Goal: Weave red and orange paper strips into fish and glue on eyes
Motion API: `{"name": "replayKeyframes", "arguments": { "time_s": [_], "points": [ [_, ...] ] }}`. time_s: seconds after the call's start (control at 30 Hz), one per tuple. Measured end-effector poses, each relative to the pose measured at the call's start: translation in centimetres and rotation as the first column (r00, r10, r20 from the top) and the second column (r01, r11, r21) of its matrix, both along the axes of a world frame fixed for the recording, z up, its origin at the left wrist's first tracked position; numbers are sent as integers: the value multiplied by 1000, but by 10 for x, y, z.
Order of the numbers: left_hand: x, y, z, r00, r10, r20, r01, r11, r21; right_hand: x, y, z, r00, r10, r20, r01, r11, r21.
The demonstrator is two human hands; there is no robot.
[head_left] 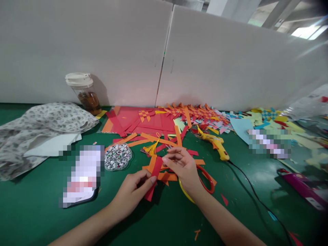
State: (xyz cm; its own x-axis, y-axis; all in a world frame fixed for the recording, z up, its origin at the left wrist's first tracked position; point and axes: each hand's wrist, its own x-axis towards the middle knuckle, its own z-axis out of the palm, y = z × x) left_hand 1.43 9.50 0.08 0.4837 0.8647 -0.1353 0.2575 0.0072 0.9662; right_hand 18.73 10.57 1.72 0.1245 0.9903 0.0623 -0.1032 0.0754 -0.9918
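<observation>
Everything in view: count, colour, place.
Panels: 2, white, back
Table: 1, green, beneath
Cup: 1, clear, back left
Cloth: 1, patterned white, left
Paper: 1, white, by cloth
Phone: 1, pale, left
Scalloped case: 1, clear, left
Sheets: several, red, back
Woven pieces: many, red/orange, back
Loose strips: many, red/orange, centre
Tassel: at least 1, yellow, centre
Glue gun: 1, yellow, right
Handle loops: 2, red/yellow, centre
Scraps: many, mixed, right
Blurred device: 1, pale, right
Gadget: 1, purple, right
Plastic bag: 1, clear, right
Held strip: 1, red, centre
Left hand: 1, on held strip
Right hand: 1, by its far end
</observation>
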Motion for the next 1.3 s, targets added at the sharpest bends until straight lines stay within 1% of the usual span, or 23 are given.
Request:
{"name": "replayKeyframes", "arguments": {
  "time_s": [0.63,0.9,1.1,1.23,1.3],
  "points": [
    [0,1,1,1000,2,-6,-2,1000,-2,-4,-2,2,997,-70,36,70,997,-10],
    [-2,1,-1,999,-7,39,9,999,-46,-3,-1,3,999,-31,-43,31,999,-15],
    [-1,2,0,998,0,55,3,999,-50,-5,-4,3,1000,12,19,-12,1000,-18],
    [-1,0,2,998,23,64,-19,998,-67,-6,-5,1,999,-32,30,32,999,-12],
    [-2,0,2,998,21,60,-17,997,-70,-5,-4,0,996,-82,23,82,997,3]
  ]
}}
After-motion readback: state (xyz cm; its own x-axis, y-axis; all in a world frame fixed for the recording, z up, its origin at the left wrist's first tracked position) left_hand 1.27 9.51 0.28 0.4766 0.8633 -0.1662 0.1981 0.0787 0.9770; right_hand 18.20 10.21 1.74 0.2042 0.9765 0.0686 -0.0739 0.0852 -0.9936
